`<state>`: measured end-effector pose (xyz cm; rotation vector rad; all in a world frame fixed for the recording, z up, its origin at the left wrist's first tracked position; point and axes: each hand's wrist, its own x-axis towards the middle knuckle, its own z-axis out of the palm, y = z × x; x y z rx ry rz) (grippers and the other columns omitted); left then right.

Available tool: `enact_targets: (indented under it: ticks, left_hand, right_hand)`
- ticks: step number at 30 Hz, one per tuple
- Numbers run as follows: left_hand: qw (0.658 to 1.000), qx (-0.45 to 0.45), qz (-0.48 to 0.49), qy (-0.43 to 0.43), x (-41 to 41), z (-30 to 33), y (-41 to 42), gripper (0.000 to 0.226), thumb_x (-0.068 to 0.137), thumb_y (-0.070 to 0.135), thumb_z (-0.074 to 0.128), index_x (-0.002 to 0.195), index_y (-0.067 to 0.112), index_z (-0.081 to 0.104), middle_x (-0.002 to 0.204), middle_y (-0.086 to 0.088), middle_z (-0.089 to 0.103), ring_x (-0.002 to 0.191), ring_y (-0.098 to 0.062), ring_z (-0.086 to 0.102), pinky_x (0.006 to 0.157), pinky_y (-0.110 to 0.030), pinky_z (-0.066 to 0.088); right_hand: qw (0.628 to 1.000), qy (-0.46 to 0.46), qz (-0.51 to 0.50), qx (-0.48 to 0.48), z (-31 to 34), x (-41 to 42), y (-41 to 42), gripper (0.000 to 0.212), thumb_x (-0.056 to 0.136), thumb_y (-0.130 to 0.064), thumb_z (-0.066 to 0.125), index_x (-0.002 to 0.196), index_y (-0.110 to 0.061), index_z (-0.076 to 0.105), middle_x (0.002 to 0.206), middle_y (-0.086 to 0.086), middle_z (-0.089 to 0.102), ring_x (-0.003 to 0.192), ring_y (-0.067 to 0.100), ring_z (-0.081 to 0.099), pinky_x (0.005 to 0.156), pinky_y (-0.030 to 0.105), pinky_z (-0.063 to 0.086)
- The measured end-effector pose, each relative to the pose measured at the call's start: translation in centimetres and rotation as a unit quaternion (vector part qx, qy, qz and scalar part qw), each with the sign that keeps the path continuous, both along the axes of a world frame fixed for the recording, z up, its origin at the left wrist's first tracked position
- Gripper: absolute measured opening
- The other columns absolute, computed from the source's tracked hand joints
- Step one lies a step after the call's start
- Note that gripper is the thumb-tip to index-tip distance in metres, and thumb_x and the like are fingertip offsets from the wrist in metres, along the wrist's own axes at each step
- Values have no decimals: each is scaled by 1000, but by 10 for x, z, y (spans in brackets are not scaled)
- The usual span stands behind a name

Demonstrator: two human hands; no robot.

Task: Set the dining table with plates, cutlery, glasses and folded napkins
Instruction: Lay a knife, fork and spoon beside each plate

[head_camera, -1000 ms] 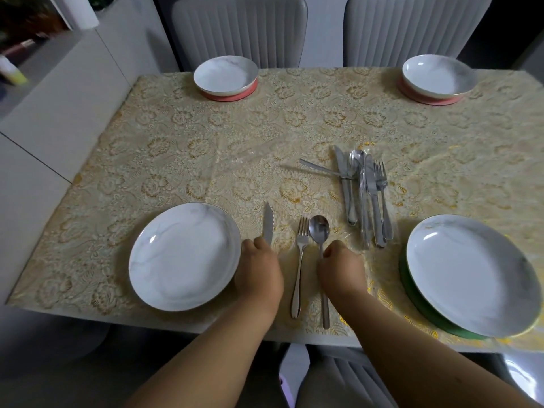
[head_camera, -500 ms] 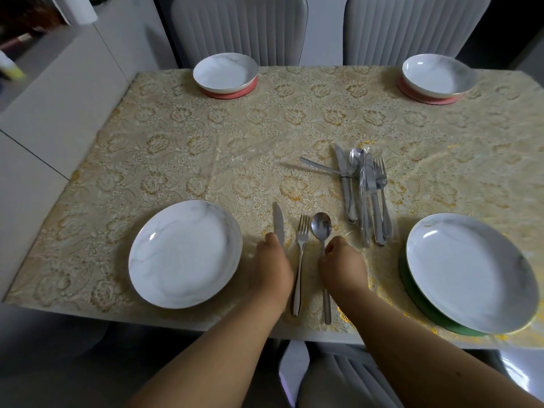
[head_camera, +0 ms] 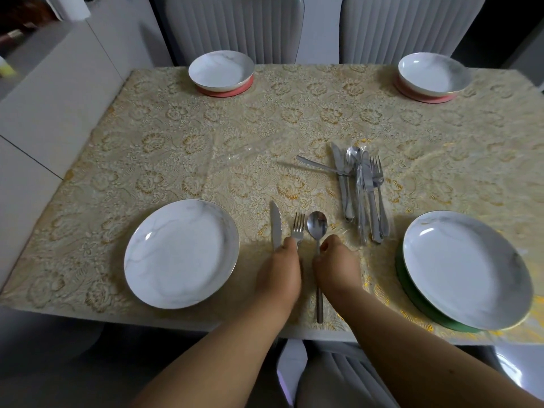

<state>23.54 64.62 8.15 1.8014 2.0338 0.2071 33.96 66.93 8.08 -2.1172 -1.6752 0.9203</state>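
A knife [head_camera: 275, 222], a fork [head_camera: 298, 228] and a spoon [head_camera: 317, 223] lie side by side near the table's front edge, between two white marbled plates. My left hand [head_camera: 279, 272] is closed over the knife's handle and covers the fork's handle too. My right hand [head_camera: 335, 266] pinches the spoon's neck; the spoon's handle end shows below the hand. The left plate [head_camera: 181, 254] sits on the cloth. The right plate [head_camera: 465, 269] rests on a green mat [head_camera: 412, 293]. A pile of spare cutlery [head_camera: 362, 192] lies just beyond my right hand.
Two white bowls [head_camera: 220, 70] [head_camera: 432, 73] on red mats stand at the far edge, in front of two grey chairs [head_camera: 232, 25]. A gold floral tablecloth [head_camera: 176, 148] covers the table. A white counter [head_camera: 44, 98] runs along the left.
My left hand has slid the knife to the right, close beside the fork. My right hand has stayed on the spoon.
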Motion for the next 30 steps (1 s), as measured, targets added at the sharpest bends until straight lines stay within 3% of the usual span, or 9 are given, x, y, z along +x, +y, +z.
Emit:
enact_targets:
  ticks: [6,10,13,19,25,30]
  left_hand:
    - [1000,1,15,-13,-1,0,0,28,100,12,40,128,9,38,104,-14,63,93,-33,63,63,-35,37]
    - [1000,6,12,-23,-5,-1,-3,23,101,13,39,123,10,42,99,-12,62,88,-30,62,63,-35,40]
    - [1000,0,0,-7,-11,-3,-4,24,99,12,39,123,11,43,108,-12,58,94,-28,60,73,-36,48]
    - [999,-11,-2,42,-18,1,-6,41,96,4,40,135,15,36,127,-10,43,100,-26,56,73,-28,38]
    - [997,21,-40,70,-18,4,-8,39,95,7,43,132,15,38,128,-7,40,106,-22,50,75,-25,33]
    - [992,33,-69,97,-21,6,-13,49,87,9,55,132,18,36,131,-3,36,115,-21,42,85,-25,39]
  right_hand:
    - [1000,22,-7,-3,1,-3,-1,10,86,-2,45,93,-10,46,69,-1,47,61,18,46,46,25,31]
    - [1000,8,1,4,-2,-2,0,5,89,-6,45,92,-9,48,79,6,55,62,18,45,46,26,28]
    - [1000,16,-10,-1,-5,-1,1,9,91,-11,43,93,-7,50,85,9,58,65,19,48,46,26,28]
    - [1000,8,-8,0,-6,0,1,11,92,-12,42,96,-7,51,89,10,61,69,21,50,48,25,30]
    - [992,-2,-66,111,21,17,35,15,93,-18,54,107,-12,53,103,6,60,80,20,53,66,28,41]
    - [986,-51,-78,137,30,36,82,16,92,-14,47,103,-7,55,98,12,63,82,29,59,66,29,41]
